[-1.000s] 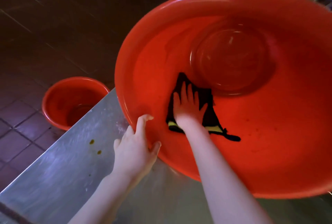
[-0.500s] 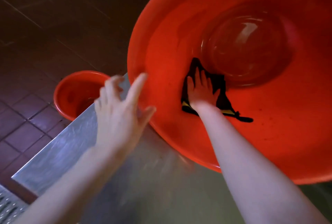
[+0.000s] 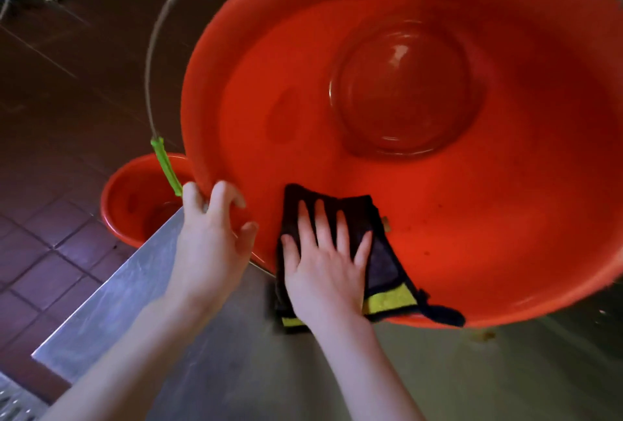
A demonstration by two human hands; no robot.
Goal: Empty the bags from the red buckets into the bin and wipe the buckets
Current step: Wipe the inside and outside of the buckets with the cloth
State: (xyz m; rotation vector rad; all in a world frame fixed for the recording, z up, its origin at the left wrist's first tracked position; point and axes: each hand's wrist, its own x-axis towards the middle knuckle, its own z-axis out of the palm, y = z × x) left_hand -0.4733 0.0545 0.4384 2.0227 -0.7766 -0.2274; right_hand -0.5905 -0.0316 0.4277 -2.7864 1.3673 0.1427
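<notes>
Red bucket [image 3: 505, 235] lies tipped on the steel counter [image 3: 236, 370] with its mouth turned up toward the camera, filling most of the view; its round bottom shows deep inside. The counter's edge runs diagonally at lower left, and past it is a dark tiled floor [image 3: 50, 269]. On that floor stands a second red bucket [image 3: 135, 198], upright and partly hidden behind the tipped one.

Both forearms reach in from the bottom edge, bare. The left hand [image 3: 209, 245] is at the tipped bucket's lower-left rim, fingers curled over the edge and thumb spread toward the inside (a hold on the rim). The right hand [image 3: 323, 272] lies flat just beside it, fingers straight and fanned, palm pressing a dark cloth [image 3: 384, 272] against the inner wall near the rim. That cloth has yellow trim, and its lower end hangs out over the rim toward the counter.

A thin wire handle [image 3: 151, 59] arcs out from the bucket's left side, ending in a green grip [image 3: 165, 164] just above the left hand.
</notes>
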